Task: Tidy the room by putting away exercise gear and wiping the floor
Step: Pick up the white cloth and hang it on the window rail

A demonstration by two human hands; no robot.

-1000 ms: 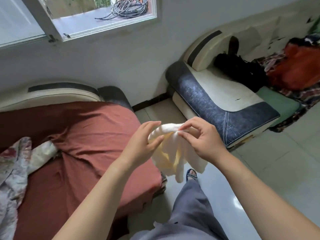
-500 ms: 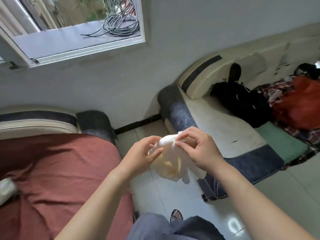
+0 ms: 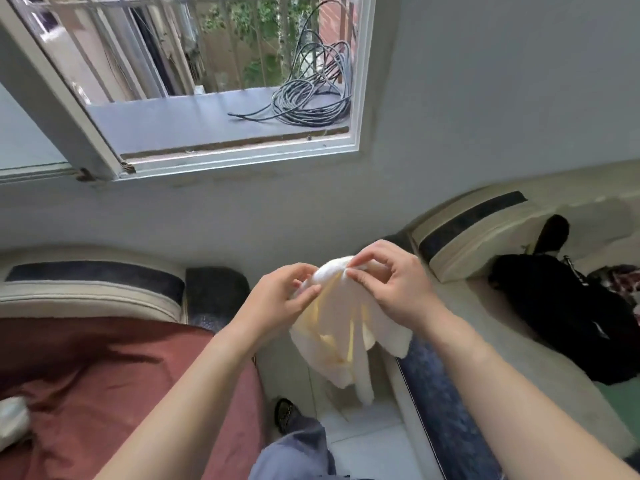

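A white cloth [image 3: 346, 334] with pale yellow streaks is held up in the centre of the frame, between two bare hands. Its top edge is bunched into a rounded wad, and the rest hangs down in loose folds above the pale tiled floor [image 3: 367, 452]. The left hand [image 3: 277, 303], just left of centre, is curled, with the cloth's upper left edge pinched between thumb and fingertips. The right hand [image 3: 391, 289], just right of centre, is also curled, and the top of the wad is pinched between its thumb and forefinger. The two hands are set close together, and both forearms reach in from the bottom edge.

An open window [image 3: 221, 157] is seen in the upper left, with a coil of dark cable [image 3: 308, 102] lying on the ledge outside it. A sofa draped in a rust-red cover [image 3: 104, 375] fills the lower left. A second sofa [image 3: 467, 237], cream and dark blue, runs along the right side, and a black bag [image 3: 561, 313] rests on its seat at the right edge. At the bottom centre, a grey trouser leg [image 3: 294, 452] and a dark sandal [image 3: 285, 410] are visible on the floor.
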